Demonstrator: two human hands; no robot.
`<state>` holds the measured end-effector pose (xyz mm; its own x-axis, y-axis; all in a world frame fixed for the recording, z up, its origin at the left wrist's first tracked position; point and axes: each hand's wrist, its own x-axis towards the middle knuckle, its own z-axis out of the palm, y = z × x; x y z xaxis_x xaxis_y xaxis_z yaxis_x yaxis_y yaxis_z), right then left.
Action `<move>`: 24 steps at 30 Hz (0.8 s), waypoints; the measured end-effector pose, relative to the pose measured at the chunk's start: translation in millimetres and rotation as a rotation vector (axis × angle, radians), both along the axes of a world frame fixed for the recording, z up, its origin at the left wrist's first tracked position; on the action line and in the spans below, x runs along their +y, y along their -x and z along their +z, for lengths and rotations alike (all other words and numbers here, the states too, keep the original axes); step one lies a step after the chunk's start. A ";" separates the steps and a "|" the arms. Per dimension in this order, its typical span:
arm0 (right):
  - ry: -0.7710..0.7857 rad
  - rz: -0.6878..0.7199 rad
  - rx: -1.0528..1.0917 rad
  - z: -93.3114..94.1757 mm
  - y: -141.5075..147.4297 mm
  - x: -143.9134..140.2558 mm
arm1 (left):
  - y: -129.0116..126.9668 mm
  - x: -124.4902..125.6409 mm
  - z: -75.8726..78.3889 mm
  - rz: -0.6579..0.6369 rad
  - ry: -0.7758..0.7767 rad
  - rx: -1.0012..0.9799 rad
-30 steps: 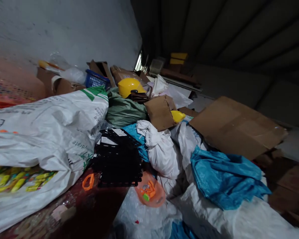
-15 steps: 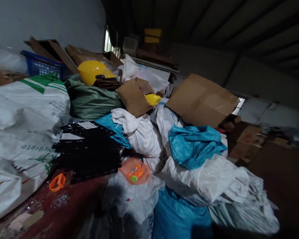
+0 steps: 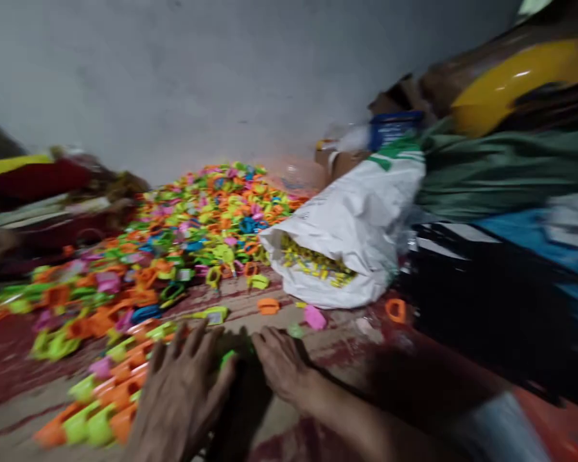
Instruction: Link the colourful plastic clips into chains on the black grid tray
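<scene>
View swung off heap of sacks onto table [image 3: 9, 398]. Left hand [image 3: 183, 398] flat, fingers spread, beside small green plastic piece [image 3: 227, 358]; right hand [image 3: 282, 366] open just right of it. Colourful plastic clip pile [image 3: 192, 224] at 11 o'clock, white woven sack [image 3: 356, 224] at 1 o'clock.

Plain grey wall [image 3: 197, 83] at back, well beyond the hands. Floor [image 3: 19, 398] worn, reddish w/ pale patches, under & around them. Dim light, pic blurred. Far right of hands: white sack [image 3: 361, 224], green bag [image 3: 501, 173], yellow helmet [image 3: 515, 77] on top. Far left: dark red clutter [image 3: 38, 186], unclear
</scene>
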<state>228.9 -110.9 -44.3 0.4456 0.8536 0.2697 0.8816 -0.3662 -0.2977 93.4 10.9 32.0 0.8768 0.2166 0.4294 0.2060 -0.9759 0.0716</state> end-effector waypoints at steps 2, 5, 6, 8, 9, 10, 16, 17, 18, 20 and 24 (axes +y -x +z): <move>-0.001 0.039 -0.018 -1.3 -10.6 8.0 | 2.1 6.3 -0.5 0.120 -0.021 0.043; 0.019 0.034 -0.019 13.1 -46.2 4.2 | -0.2 0.0 -1.8 0.173 -0.045 0.125; 0.024 0.009 -0.020 21.8 -60.9 4.1 | -0.1 -2.5 -2.9 0.171 -0.061 0.125; 0.036 -0.071 -0.025 41.3 -91.4 10.2 | 1.9 -5.5 -5.8 0.163 -0.114 0.076; 0.052 -0.111 -0.026 50.8 -106.2 16.7 | 3.2 -6.0 -7.2 0.162 -0.156 0.040; 0.076 -0.137 -0.026 59.4 -120.0 25.2 | 4.3 -6.1 -8.3 0.163 -0.205 0.007; 0.198 -0.068 -0.018 90.5 -169.1 93.4 | 2.5 -2.6 -3.1 0.145 -0.350 -0.005; 0.211 -0.061 -0.020 93.3 -171.4 104.1 | 2.2 -1.5 -2.4 0.140 -0.344 -0.010; 0.228 -0.067 -0.025 95.3 -172.1 114.0 | 2.3 -0.4 -2.3 0.139 -0.335 -0.017; 0.283 -0.105 -0.035 95.9 -169.5 131.3 | 3.8 1.6 -3.7 0.140 -0.311 -0.022; 0.438 -0.128 -0.040 81.4 -157.4 152.3 | 6.5 2.4 -7.9 0.137 -0.328 -0.002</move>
<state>386.3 41.4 37.1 0.5514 0.8299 -0.0851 0.8289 -0.5565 -0.0568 86.9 13.3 24.1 0.8481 0.1825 0.4973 0.3368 -0.9104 -0.2404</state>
